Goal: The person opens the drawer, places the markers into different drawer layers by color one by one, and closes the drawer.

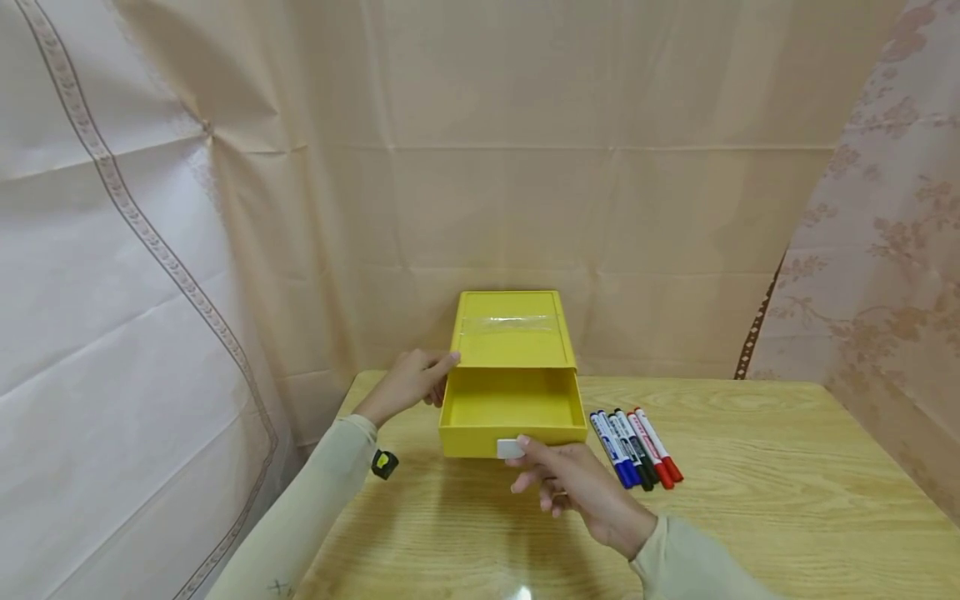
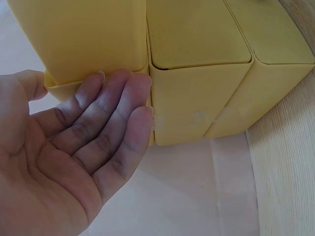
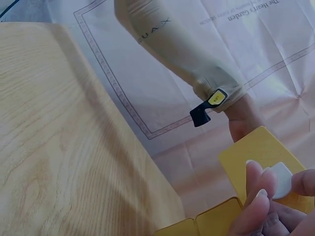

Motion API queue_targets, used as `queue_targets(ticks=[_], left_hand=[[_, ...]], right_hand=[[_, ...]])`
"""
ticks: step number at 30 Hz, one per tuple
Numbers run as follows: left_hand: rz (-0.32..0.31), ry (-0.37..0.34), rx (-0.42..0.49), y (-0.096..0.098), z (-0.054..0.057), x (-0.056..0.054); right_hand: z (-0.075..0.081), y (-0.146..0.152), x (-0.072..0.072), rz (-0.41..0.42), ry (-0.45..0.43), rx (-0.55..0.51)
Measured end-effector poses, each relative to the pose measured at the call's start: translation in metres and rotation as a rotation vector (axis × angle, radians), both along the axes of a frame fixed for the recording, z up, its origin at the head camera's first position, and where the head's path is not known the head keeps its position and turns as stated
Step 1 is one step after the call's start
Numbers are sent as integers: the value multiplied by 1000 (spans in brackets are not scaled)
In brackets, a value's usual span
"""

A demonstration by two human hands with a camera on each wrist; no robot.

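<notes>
A yellow drawer cabinet [image 1: 510, 342] stands at the back of the table, its top drawer [image 1: 483, 442] pulled out toward me. My right hand [image 1: 581, 483] pinches the white pull tab [image 1: 508, 449] on the drawer front between thumb and fingers. The same tab [image 3: 281, 180] shows between thumb and fingertips in the right wrist view. At the cabinet's left side, my left hand [image 1: 412, 383] has its thumb on the top edge near the opening. In the left wrist view its fingers [image 2: 129, 132] lie nearly straight against the yellow side wall.
Several markers [image 1: 636, 448] with blue, black and red caps lie side by side right of the cabinet on the wooden table [image 1: 772, 467]. Beige cloth [image 1: 525, 167] hangs right behind the cabinet. A small black and yellow device [image 3: 209, 107] is on the left wrist.
</notes>
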State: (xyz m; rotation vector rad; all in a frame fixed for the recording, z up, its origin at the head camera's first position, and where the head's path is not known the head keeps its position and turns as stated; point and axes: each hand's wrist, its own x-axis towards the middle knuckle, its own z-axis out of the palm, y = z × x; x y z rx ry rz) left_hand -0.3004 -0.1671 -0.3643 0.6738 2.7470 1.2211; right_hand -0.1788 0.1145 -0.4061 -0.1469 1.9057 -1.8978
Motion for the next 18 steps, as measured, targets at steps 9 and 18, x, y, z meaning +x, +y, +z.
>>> queue_targets(ticks=[9, 18], left_hand=[[-4, 1, 0, 0, 0, -1], [-5, 11, -3, -1, -1, 0]], right_hand=[[0, 1, 2, 13, 9, 3], [0, 8, 0, 90, 17, 21]])
